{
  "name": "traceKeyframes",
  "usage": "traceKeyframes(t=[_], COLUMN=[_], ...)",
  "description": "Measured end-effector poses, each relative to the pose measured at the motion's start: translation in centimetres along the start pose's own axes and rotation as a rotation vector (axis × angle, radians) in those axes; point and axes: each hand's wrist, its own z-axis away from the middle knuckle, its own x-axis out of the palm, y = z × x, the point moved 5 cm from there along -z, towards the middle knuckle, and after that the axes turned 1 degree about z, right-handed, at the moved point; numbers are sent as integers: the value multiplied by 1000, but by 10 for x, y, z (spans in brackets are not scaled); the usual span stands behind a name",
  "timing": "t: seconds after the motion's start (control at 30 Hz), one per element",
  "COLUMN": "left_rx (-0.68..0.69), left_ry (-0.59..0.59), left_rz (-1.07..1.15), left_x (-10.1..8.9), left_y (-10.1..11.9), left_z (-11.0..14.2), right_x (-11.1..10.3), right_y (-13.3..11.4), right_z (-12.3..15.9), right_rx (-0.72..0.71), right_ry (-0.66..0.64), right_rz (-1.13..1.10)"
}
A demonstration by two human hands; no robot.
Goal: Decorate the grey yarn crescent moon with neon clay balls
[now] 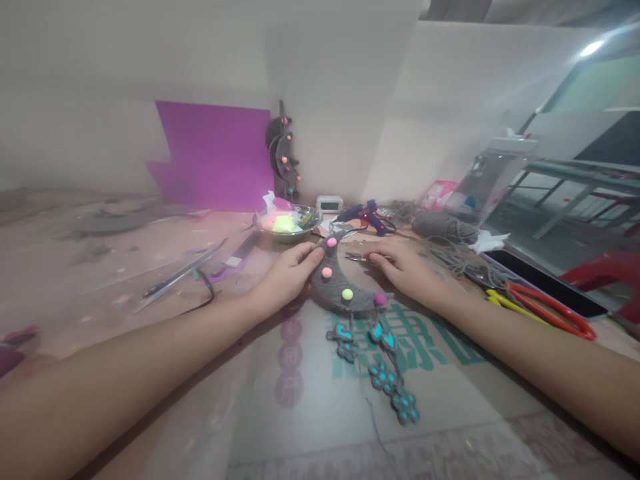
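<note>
A crescent moon point(333, 283) wrapped in grey yarn lies on the printed board, with pink, orange, yellow-green and purple balls along it. My left hand point(299, 262) pinches its left edge between thumb and fingers. From its lower side trail grey hanging charms point(384, 379) with turquoise patches, flat on the board. My right hand point(393, 262), to the right of the moon, is closed on slim metal tweezers point(354, 258). Their tips point left toward the moon; the rest is hidden in the fingers.
Behind the hands stand a glass bowl point(289, 233) of coloured balls, a white digital clock point(330, 204) and a blue glue gun point(364, 213). At right lie a grey yarn ball point(445, 227), red-handled scissors point(553, 312) and a phone point(545, 280). A purple sheet point(220, 157) leans on the wall.
</note>
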Motion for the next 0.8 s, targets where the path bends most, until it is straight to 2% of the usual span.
traceKeyframes(t=[0.13, 0.3, 0.4, 0.57, 0.8], left_rx=[10, 12, 13, 33, 68], left_ry=[38, 140, 201, 232, 199], left_rz=[48, 53, 104, 190, 136], left_x=[-4, -11, -14, -15, -14], left_y=[-3, -4, -5, -10, -5], left_z=[-2, -3, -5, -9, -10], right_x=[-10, -1, 10, 20, 30], right_y=[-8, -17, -17, -12, -3], right_z=[1, 9, 13, 12, 17], right_rx=[70, 236, 358, 449, 564], right_ry=[20, -219, -274, -264, -207], right_rz=[-176, -589, -764, -823, -917])
